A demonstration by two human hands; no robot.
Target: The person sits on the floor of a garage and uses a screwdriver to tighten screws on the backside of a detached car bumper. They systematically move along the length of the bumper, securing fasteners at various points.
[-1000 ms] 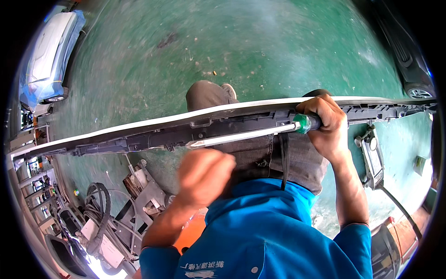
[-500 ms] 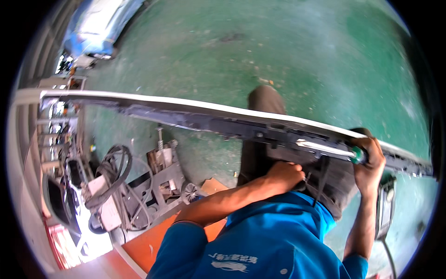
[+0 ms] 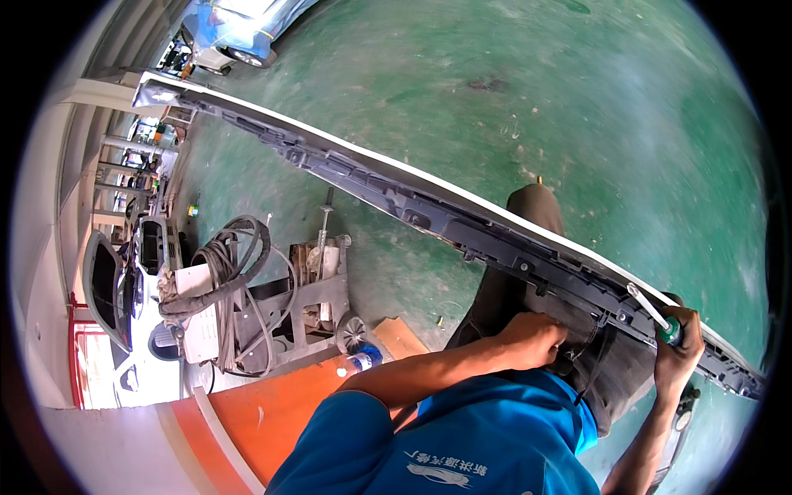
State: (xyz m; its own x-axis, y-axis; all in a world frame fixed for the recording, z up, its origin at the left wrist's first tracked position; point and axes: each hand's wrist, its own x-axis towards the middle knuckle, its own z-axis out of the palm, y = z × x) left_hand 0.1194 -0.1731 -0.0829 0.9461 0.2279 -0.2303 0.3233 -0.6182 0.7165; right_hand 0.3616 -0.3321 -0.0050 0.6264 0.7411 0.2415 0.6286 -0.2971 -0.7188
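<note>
a long dark plastic trim panel with a white outer edge (image 3: 388,198) runs aslant across the person's dark grey trousers (image 3: 623,367) in a workshop, its ribbed inner side turned up. near the panel's right end, the right hand (image 3: 678,351) is clamped on a screwdriver with a green handle and a bright metal shaft (image 3: 652,309). the shaft lies over the panel; whether its tip touches cannot be told. the left hand (image 3: 532,338), on the wearer's side of the panel and apart from it, has its fingers curled together; whether anything sits inside them cannot be told.

the work looks to be partway: the panel is off any vehicle in view and seems whole, with dark brackets and clips along its inner side. no fitting can be seen coming free or going in, so what is left cannot be judged.

a scuffed, green-painted floor (image 3: 396,124) spreads beyond the panel, marked by a dark stain (image 3: 487,84). past the panel's left end stands a vehicle wrapped in blue sheeting (image 3: 247,29). on the wearer's side of the panel are a grey metal frame (image 3: 318,293), thick coiled grey hoses (image 3: 177,311), a blue-labelled clear bottle (image 3: 365,357), flat brown cardboard (image 3: 401,337) and an orange-and-white structure (image 3: 280,404).
</note>
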